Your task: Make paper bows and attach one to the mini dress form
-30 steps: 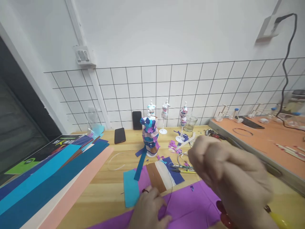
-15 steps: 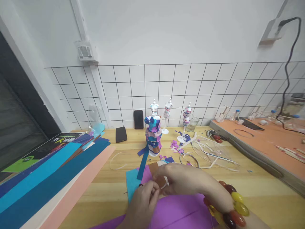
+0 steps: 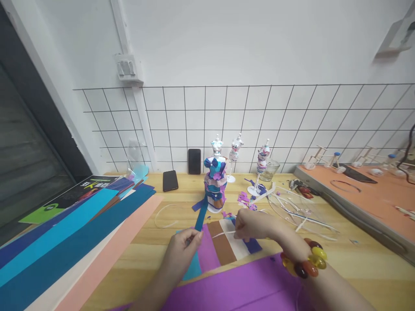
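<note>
Over coloured sheets point(image 3: 223, 251), right hand point(image 3: 253, 223) holds white strip point(image 3: 223, 233)

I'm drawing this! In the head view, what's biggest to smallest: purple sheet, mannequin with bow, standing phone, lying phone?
Purple sheet
Mannequin with bow
Standing phone and lying phone: too alike to rank

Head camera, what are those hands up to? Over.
Left hand by lower end of teal strip, grip unclear. Right hand pinching thin white strand. Colored sheets beneath; nothing seen blocking.
</note>
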The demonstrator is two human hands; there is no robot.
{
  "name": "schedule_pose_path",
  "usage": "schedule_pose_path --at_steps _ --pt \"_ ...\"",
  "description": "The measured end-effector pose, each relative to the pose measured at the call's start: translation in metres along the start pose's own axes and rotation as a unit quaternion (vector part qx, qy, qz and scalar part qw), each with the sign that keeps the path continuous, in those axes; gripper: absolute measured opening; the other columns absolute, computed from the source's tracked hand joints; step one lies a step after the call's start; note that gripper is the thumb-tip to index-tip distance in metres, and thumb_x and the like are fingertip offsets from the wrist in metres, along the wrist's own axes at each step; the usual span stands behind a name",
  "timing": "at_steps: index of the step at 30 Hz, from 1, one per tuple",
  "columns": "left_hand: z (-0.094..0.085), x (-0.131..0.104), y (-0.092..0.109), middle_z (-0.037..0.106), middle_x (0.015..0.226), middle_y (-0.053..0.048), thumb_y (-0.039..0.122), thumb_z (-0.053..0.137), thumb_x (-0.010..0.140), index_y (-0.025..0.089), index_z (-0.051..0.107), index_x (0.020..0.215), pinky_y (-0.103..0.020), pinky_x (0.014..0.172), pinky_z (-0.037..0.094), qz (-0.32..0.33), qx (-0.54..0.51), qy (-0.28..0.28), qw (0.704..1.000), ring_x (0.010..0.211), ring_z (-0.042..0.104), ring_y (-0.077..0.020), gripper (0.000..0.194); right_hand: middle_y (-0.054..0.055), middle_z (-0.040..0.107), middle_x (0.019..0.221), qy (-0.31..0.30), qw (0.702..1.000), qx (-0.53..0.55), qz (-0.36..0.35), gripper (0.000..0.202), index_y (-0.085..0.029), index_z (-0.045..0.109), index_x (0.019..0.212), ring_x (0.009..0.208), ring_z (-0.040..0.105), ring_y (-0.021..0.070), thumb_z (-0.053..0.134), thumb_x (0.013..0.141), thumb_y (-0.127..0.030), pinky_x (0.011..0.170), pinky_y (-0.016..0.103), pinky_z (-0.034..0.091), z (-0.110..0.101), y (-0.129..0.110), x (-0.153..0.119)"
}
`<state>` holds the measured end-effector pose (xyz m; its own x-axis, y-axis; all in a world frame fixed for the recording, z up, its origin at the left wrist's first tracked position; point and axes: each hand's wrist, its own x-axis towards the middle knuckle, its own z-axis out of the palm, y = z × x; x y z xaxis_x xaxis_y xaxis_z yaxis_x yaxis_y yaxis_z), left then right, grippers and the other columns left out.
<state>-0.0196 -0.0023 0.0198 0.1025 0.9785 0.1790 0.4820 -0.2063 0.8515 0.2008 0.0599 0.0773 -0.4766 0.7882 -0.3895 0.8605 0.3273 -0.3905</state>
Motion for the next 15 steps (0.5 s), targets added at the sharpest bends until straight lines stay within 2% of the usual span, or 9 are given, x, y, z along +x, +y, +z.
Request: schedule_pose_path --at_steps 2,4,7,11,13,15 --pt "0.0 0.002 -0.004 0.058 0.069 -0.004 0.037 0.041 0.081 0.018 0.064 0.065 -0.029 0.066 0.041 0.025 0.062 0.029 0.997 0.072 0.054 -0.019 0.034 0.005 0.062 0.052 0.01 1.0 -0.005 0.027 0.022 -0.013 0.064 0.056 0.044 0.051 0.0133 0.057 0.064 -0.031 0.041 0.021 0.031 -0.007 0.014 0.0" --pt "0.001 0.003 -0.009 0.06 0.086 -0.007 0.037 0.044 0.08 0.021 0.069 0.073 -0.036 0.078 0.039 0.044 0.128 0.043 0.99 0.089 0.053 -0.0236 0.031 0.006 0.061 0.049 0.019 0.999 -0.006 0.039 0.032 -0.012 0.064 0.054 0.043 0.052 0.0142 0.055 0.068 -0.04 0.042 0.022 0.032 -0.012 0.025 0.001" --pt "0.004 0.004 -0.018 0.059 0.105 -0.011 0.039 0.045 0.079 0.022 0.07 0.088 -0.043 0.087 0.036 0.049 0.19 0.041 0.98 0.104 0.047 -0.0278 0.03 0.004 0.06 0.049 0.065 0.996 0.034 0.046 0.036 -0.013 0.067 0.066 0.042 0.053 0.0134 0.053 0.071 -0.046 0.045 0.022 0.034 -0.017 0.032 0.002" --pt "0.005 0.007 -0.025 0.064 0.098 -0.012 0.032 0.045 0.08 0.017 0.067 0.096 -0.043 0.086 0.039 0.056 0.193 0.044 0.979 0.097 0.052 -0.0259 0.031 0.003 0.064 0.059 0.118 0.983 0.138 -0.005 0.037 -0.015 0.069 0.082 0.035 0.05 0.0096 0.053 0.074 -0.047 0.041 0.021 0.035 -0.012 0.021 0.006" --pt "0.003 0.009 -0.027 0.065 0.097 -0.011 0.029 0.046 0.079 0.017 0.066 0.097 -0.042 0.087 0.04 0.052 0.165 0.054 0.983 0.095 0.054 -0.025 0.03 0.003 0.065 0.067 0.112 0.978 0.17 -0.044 0.035 -0.016 0.069 0.081 0.033 0.045 0.0064 0.05 0.076 -0.045 0.035 0.019 0.032 -0.008 0.01 0.006" --pt "-0.001 0.01 -0.026 0.065 0.099 -0.01 0.028 0.047 0.078 0.019 0.067 0.095 -0.042 0.089 0.039 0.039 0.118 0.076 0.989 0.097 0.055 -0.0244 0.028 0.003 0.066 0.07 0.077 0.974 0.194 -0.091 0.035 -0.014 0.068 0.077 0.032 0.041 0.0038 0.047 0.079 -0.043 0.031 0.017 0.029 -0.004 -0.002 0.003"
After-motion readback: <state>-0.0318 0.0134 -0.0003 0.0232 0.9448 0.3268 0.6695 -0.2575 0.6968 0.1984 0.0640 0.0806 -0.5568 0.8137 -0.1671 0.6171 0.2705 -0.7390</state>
